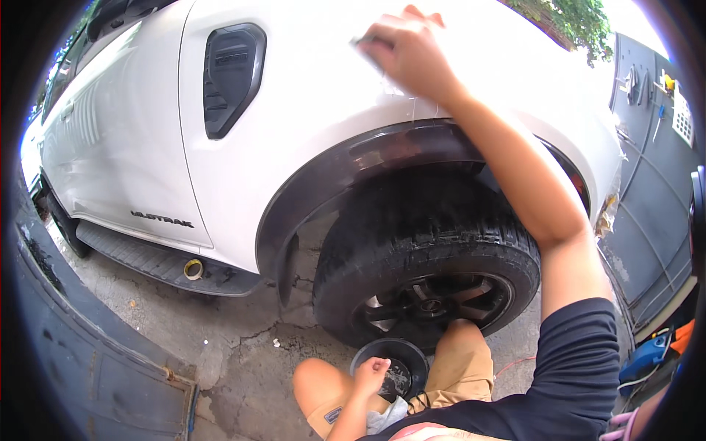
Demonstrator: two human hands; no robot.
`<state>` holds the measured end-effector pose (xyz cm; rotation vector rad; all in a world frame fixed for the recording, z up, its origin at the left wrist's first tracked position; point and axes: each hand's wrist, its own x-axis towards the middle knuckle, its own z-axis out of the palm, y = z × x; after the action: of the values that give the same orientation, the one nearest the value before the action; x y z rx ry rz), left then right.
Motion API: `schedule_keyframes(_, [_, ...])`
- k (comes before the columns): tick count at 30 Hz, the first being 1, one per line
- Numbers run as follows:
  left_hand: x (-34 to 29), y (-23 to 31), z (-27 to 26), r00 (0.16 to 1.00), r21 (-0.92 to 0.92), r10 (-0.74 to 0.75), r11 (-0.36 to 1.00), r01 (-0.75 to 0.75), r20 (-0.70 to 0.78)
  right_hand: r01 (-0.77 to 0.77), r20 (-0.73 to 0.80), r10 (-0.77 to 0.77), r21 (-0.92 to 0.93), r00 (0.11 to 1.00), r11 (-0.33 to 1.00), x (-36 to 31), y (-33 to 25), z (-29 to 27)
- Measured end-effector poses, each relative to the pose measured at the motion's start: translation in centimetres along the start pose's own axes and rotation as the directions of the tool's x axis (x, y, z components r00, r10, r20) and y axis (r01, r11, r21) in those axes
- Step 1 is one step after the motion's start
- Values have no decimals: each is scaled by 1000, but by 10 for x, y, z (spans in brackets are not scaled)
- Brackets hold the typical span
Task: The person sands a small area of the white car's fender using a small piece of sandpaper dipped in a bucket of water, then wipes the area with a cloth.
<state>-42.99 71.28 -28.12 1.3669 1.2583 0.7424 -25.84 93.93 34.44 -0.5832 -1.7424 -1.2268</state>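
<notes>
My right hand is raised against the white front fender of a car, above the dark wheel arch trim. It is smeared by motion, with its fingers bent together and a small dark edge at the fingertips; what that is, I cannot make out. Low in front of me, my left hand is closed over the rim of a black basin holding some water. Whatever its fingers hold is hidden. A grey cloth lies on my lap beside the left wrist.
A black tyre with a dark wheel stands right before my knees. On the side step rests a roll of tape. A grey metal gate is at the right, near a blue tool. Another metal panel stands at lower left.
</notes>
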Motion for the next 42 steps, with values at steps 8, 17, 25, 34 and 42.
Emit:
schedule_keyframes(8, [12,-2,-3,999,-29,16,999,-17,-34,-230,-91,246,163,965,960,18,16,0])
schedule_keyframes(17, [0,-2,-2,1000,14,-24,1000,25,-3,190,69,-180,-184,981,964,-13,-6,2])
schedule_keyframes(25, [9,-9,-4,1000,-7,-18,1000,18,13,-135,-34,132,-110,991,985,-6,2,-19])
schedule_keyframes(34, [10,-5,-7,999,39,-41,998,40,19,-2,139,31,-198,990,980,-33,-18,-22])
schedule_keyframes(42, [21,-20,2,999,16,24,1000,-24,21,-5,61,18,-209,998,978,-38,-3,-33])
